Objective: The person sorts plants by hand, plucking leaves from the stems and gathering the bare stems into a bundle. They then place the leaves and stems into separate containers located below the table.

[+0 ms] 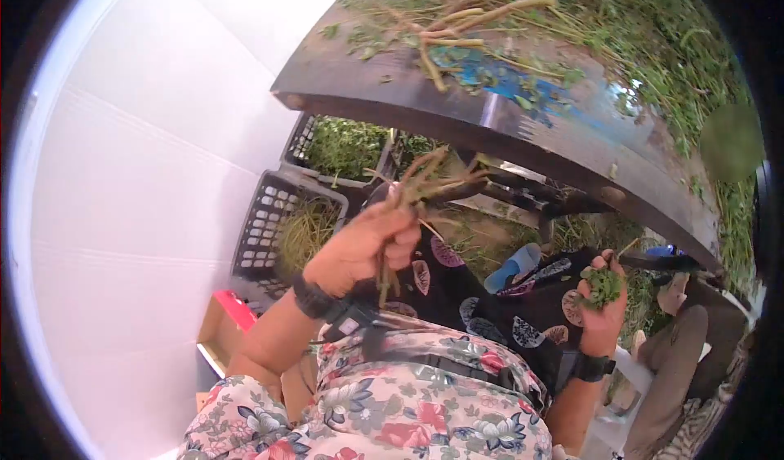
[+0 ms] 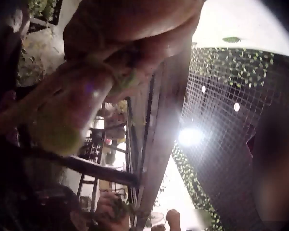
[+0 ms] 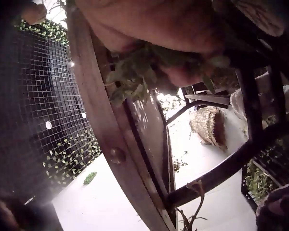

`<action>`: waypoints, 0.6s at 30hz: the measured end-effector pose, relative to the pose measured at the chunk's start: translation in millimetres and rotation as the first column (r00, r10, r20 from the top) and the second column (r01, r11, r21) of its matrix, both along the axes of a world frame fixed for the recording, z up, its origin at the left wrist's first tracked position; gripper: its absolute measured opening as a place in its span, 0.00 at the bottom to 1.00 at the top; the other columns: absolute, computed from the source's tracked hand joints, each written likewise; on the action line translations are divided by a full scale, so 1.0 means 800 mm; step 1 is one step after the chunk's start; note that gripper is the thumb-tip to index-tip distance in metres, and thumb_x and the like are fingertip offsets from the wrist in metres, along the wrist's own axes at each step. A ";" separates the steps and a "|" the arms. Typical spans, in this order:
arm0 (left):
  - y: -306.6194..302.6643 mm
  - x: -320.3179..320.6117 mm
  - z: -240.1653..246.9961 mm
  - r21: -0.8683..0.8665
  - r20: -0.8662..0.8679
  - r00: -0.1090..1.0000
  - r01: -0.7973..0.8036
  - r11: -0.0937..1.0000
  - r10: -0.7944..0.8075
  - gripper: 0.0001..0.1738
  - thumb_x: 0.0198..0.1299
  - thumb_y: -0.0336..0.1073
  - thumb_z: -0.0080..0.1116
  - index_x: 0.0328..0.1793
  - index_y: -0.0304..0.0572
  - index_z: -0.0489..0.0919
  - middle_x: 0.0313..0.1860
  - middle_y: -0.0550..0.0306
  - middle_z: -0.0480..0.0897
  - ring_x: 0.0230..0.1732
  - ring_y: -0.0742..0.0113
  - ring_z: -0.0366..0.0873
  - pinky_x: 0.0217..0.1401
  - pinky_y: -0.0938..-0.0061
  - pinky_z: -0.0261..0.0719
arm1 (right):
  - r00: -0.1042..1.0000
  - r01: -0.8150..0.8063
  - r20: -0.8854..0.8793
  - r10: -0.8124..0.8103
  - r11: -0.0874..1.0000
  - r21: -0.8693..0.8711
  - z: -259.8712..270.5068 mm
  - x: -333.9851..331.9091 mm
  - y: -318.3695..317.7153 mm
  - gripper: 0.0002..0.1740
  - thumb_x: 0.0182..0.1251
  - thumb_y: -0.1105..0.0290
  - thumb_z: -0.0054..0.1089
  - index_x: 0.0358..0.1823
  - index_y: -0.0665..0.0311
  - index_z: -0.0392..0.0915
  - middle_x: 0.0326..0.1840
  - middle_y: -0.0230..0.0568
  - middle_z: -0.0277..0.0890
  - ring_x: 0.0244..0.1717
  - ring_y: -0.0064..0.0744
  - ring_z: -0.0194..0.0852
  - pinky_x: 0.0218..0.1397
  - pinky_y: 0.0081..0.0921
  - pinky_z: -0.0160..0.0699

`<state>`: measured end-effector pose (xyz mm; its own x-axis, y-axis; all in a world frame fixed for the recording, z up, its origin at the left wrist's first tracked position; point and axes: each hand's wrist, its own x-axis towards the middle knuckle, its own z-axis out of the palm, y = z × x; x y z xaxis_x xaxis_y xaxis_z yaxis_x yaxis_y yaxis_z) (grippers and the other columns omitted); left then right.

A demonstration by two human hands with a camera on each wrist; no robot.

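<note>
My left hand (image 1: 367, 244) grips a bundle of thin brown-green stems (image 1: 425, 178) over my lap, just short of the table edge. The bare stem ends fan out above the fist and more hang below it. In the left wrist view a thick stem (image 2: 33, 106) runs out from under the curled fingers, blurred. Lower and to the right, my right hand (image 1: 603, 317) holds a small bunch of green leaves (image 1: 603, 287) against its palm, fingers bent around it. Those leaves (image 3: 132, 79) stick out beneath the fingers in the right wrist view.
A dark table (image 1: 392, 105) with a curved edge stands ahead, bearing loose stems (image 1: 465, 27) and a large heap of greens (image 1: 653, 44). Black crates (image 1: 260, 223) with plant matter stand at the left, near a cardboard box (image 1: 216, 333). Another person's leg (image 1: 674, 370) is at the right.
</note>
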<state>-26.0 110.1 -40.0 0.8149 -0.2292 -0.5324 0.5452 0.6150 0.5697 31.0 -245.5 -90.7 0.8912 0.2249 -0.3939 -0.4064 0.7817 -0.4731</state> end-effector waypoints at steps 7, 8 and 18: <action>0.089 0.003 -0.019 -0.215 0.102 0.919 -0.354 0.910 0.381 0.11 0.66 0.41 0.41 0.37 0.42 0.67 0.23 0.67 0.64 0.22 0.76 0.60 0.24 0.80 0.61 | 0.999 0.001 0.034 0.000 1.000 -0.011 -0.001 0.001 0.014 0.10 0.68 0.65 0.43 0.45 0.62 0.65 0.31 0.36 0.66 0.25 0.25 0.63 0.16 0.22 0.63; 0.092 0.005 -0.020 -0.222 0.087 0.906 -0.389 0.894 0.415 0.11 0.66 0.41 0.40 0.37 0.42 0.67 0.24 0.66 0.65 0.23 0.75 0.61 0.25 0.78 0.63 | 0.999 -0.029 0.043 0.029 1.000 -0.003 -0.002 0.002 0.015 0.10 0.68 0.65 0.42 0.45 0.62 0.65 0.31 0.36 0.66 0.26 0.25 0.64 0.16 0.22 0.64; 0.104 0.014 -0.048 -0.085 0.130 0.919 -0.364 0.927 0.373 0.11 0.64 0.40 0.44 0.34 0.41 0.68 0.29 0.62 0.69 0.30 0.71 0.68 0.36 0.73 0.72 | 0.998 -0.067 0.005 0.067 0.998 0.003 -0.011 -0.005 0.024 0.11 0.69 0.64 0.42 0.46 0.62 0.66 0.32 0.36 0.68 0.23 0.25 0.67 0.18 0.24 0.66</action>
<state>-15.1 193.0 -78.1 0.9131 0.0749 -0.4008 0.1903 0.7910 0.5815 27.3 -226.4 -99.2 0.8760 0.2855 -0.3888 -0.4556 0.7544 -0.4726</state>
